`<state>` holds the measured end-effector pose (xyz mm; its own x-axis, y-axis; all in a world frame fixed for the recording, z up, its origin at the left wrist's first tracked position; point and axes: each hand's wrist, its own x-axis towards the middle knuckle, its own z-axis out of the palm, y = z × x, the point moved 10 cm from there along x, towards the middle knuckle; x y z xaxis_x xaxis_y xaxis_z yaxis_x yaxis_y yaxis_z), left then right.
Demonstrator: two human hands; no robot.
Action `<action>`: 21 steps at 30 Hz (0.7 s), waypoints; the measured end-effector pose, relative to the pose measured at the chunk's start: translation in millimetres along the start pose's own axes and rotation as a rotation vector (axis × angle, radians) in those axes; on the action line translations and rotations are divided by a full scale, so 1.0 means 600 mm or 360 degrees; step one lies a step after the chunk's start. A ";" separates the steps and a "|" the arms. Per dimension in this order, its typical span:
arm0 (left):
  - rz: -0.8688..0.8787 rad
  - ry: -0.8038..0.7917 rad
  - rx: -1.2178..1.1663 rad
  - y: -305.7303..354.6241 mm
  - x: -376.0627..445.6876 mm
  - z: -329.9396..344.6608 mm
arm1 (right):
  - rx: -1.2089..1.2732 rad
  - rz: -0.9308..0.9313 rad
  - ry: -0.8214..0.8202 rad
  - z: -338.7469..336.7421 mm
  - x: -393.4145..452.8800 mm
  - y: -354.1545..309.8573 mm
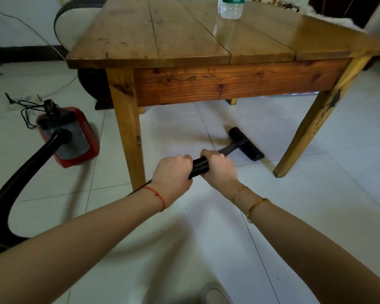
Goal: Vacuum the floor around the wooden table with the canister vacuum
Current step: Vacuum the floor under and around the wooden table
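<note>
Vacuuming beneath a wooden table (184, 36), seen from the head camera. The left hand (173, 172) and right hand (217, 165) are both clenched around the black ribbed hose (199, 166), right hand nearer the table. From the right hand a short dark tube runs to the floor nozzle (246, 144), which lies flat on the white tiled floor (316, 194) under the table's front edge, between its two front legs. The red canister vacuum (71, 137) sits on the floor to the left of the table's front left leg (127, 128), its hose looping toward the person. A power strip (25, 99) and cord lie behind the canister. A water bottle (230, 6) stands on the tabletop.

Risks, as judged: a wide sweep could knock the nozzle against a leg and topple the bottle; pulling forward could snag the hose on the left leg or drag the canister against its cord.
</note>
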<state>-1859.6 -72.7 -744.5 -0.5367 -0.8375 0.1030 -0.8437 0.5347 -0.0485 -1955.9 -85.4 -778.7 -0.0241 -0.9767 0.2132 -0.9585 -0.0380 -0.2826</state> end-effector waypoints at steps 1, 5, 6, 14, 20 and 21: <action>0.0000 -0.0002 -0.0007 0.011 0.016 0.007 | -0.0001 0.0027 0.0008 0.002 0.007 0.021; -0.0007 -0.0006 -0.0047 0.058 0.082 0.037 | -0.0022 0.0138 0.0016 0.009 0.034 0.106; -0.0002 -0.0010 -0.0060 0.069 0.097 0.044 | -0.0030 0.0162 0.0017 0.010 0.040 0.126; 0.0040 -0.0010 -0.0098 0.112 0.170 0.070 | -0.0009 0.0195 -0.0030 0.015 0.074 0.201; -0.0023 -0.0021 -0.0120 0.067 0.142 0.053 | 0.0067 0.0101 -0.0053 0.017 0.077 0.148; -0.0033 -0.0018 -0.0119 0.057 0.131 0.048 | 0.0070 0.0064 -0.0062 0.018 0.076 0.130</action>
<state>-1930.8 -123.6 -766.8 -0.5193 -0.8496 0.0920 -0.8515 0.5235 0.0279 -2028.7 -134.9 -801.0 -0.0504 -0.9851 0.1647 -0.9436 -0.0071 -0.3311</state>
